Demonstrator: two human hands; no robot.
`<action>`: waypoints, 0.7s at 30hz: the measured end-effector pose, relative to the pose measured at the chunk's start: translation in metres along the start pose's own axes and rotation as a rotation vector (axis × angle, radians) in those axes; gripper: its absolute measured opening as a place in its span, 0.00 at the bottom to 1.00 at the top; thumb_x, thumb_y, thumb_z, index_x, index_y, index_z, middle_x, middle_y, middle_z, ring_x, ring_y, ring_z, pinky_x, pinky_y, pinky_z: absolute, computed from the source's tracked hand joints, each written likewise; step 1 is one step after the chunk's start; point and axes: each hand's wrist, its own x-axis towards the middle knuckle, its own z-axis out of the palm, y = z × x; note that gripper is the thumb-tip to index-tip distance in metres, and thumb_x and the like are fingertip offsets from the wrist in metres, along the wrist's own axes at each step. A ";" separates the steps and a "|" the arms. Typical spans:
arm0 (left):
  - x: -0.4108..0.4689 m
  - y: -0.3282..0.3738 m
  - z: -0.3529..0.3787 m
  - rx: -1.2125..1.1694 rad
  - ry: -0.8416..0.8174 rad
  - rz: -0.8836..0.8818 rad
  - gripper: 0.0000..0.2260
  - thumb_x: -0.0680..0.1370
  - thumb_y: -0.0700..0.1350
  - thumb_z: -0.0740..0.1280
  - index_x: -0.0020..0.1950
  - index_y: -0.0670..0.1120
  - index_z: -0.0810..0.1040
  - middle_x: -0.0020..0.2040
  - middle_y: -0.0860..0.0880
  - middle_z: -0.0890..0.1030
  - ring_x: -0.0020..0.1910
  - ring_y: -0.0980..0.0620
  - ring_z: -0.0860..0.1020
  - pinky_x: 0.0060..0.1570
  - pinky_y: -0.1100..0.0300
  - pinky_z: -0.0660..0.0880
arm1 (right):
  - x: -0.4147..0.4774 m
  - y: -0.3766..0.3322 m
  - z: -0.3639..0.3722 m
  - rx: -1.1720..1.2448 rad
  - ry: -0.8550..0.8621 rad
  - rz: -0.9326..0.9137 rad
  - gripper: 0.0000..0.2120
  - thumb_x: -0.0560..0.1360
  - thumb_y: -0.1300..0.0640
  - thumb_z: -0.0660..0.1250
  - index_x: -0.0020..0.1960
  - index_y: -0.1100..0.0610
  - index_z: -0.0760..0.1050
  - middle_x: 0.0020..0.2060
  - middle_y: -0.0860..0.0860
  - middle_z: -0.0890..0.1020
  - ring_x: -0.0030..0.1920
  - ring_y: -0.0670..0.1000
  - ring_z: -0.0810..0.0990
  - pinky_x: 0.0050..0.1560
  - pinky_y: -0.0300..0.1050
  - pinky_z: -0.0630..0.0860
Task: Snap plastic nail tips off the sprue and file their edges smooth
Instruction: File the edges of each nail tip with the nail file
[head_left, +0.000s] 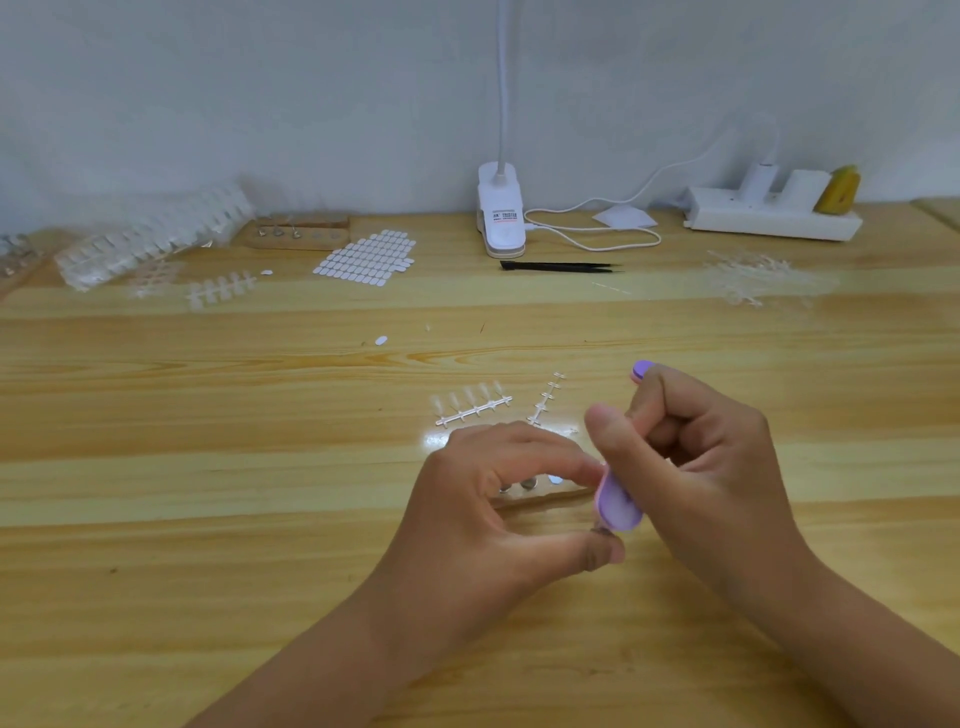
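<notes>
Head view: the filing step was judged to be in hand.
A purple file (618, 506) was gripped by the right hand (696, 467) and set against the pinched thumb and forefinger of the left hand (493, 514), where a nail tip was presumably held, too small to be seen. A sprue (470, 406) bearing five tips lay just beyond on the table (208, 519). Short, light strokes would be called for next.

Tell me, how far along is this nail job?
Done: a grid of loose tips and a heap of bare sprues at the back. In hand: the right hand holds the purple file against something the left hand pinches, likely a tip. Left: five tips on the near sprue, plus full packs far left.
</notes>
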 end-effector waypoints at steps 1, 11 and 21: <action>0.001 0.000 0.000 0.003 0.006 0.009 0.17 0.60 0.50 0.80 0.47 0.58 0.84 0.46 0.61 0.83 0.53 0.51 0.79 0.50 0.65 0.71 | 0.002 -0.001 -0.002 0.022 0.016 0.002 0.16 0.77 0.57 0.69 0.33 0.56 0.68 0.20 0.48 0.78 0.21 0.42 0.75 0.41 0.24 0.73; 0.001 -0.001 -0.001 -0.010 -0.003 0.014 0.17 0.61 0.50 0.80 0.47 0.58 0.85 0.46 0.61 0.83 0.52 0.50 0.79 0.50 0.62 0.72 | 0.003 0.002 -0.006 -0.012 0.078 -0.046 0.17 0.77 0.58 0.69 0.33 0.58 0.68 0.21 0.47 0.78 0.21 0.44 0.76 0.33 0.31 0.74; -0.002 -0.003 -0.001 0.019 -0.012 0.013 0.17 0.61 0.50 0.81 0.47 0.58 0.85 0.46 0.62 0.83 0.51 0.54 0.77 0.49 0.66 0.70 | -0.002 0.003 -0.004 -0.099 0.044 -0.094 0.18 0.77 0.55 0.70 0.33 0.59 0.68 0.21 0.46 0.78 0.21 0.45 0.74 0.43 0.28 0.73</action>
